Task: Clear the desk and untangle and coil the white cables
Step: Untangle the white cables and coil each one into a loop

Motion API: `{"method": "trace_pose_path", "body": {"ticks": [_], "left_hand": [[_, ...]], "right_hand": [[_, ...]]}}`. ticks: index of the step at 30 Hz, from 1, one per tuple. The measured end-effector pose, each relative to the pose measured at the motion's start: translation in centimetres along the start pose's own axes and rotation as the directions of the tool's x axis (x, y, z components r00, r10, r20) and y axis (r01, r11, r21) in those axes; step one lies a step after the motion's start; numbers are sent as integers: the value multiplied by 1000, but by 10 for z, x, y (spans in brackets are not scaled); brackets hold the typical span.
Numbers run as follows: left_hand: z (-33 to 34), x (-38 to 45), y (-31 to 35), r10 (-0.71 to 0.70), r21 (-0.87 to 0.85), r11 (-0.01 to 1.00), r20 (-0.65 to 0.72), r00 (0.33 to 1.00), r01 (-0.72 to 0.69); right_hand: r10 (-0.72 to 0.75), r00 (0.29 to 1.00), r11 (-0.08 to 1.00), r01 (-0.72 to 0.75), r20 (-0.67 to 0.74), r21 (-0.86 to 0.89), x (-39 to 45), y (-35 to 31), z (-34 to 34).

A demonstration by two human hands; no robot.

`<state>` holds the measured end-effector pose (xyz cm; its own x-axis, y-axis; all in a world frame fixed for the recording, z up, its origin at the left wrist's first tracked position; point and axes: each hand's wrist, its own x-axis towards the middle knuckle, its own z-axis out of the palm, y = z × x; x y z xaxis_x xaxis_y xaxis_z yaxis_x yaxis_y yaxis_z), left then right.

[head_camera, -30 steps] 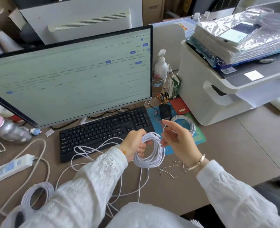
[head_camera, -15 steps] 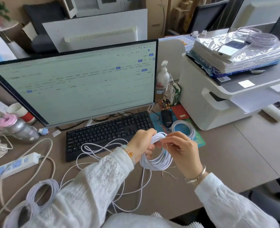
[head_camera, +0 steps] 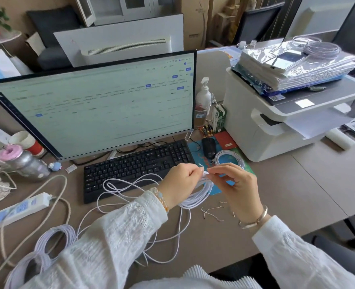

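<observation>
We see a thin, smooth white cable wound into a round coil, held up just above the brown desk top, in front of the flat black keyboard with its bumpy keys. The left hand has its fingers curled around the top of the coil and grips it. The right hand pinches a small white end bit at the top of the coil between thumb and first finger, while its other fingers are loosely bent. The two hands almost touch there. Long loose loops of the same white cable trail from the coil over the desk and the keyboard's front edge. Little bent white twist ties lie on the desk under the hands. Another neat round white coil rests on the bright blue and green mouse mat, just beside the shiny black mouse. Two more white coils lie at the near left. A long white plastic power strip with a thick cream cord sits to the left, and a boxy white printer stands to the right.
</observation>
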<state>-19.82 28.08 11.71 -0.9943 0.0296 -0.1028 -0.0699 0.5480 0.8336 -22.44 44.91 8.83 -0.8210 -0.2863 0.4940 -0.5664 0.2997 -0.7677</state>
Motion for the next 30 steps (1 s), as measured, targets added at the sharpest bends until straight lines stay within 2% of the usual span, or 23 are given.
{"method": "trace_pose_path", "body": {"ticks": [2,5,8,11,15,20,26,30], "left_hand": [[-3,-4,4,21,15,1000,54,998,-21],[-8,-8,10,2,-74,997,135,991,8],[-13,-11,16,39,-113,994,256,966,-11],[-13,-13,16,63,-102,994,299,952,-34],[-18,-14,19,82,-151,988,293,953,-39],[-25,-15,21,92,-147,988,335,938,-44],[-28,-16,20,74,-163,986,334,939,-20],[-30,-16,17,60,-226,974,338,939,20]], "right_hand": [[35,997,997,-39,76,61,7,-3,-7],[46,976,989,-75,212,131,17,-6,-18],[133,903,903,-280,408,327,27,-13,-27],[176,827,841,-408,534,355,34,-18,-33],[222,815,825,-450,536,343,37,-23,-33],[312,689,700,-632,654,331,38,-24,-36],[335,693,648,-662,639,378,36,-25,-33],[426,680,605,-705,598,370,32,-30,-30]]}}
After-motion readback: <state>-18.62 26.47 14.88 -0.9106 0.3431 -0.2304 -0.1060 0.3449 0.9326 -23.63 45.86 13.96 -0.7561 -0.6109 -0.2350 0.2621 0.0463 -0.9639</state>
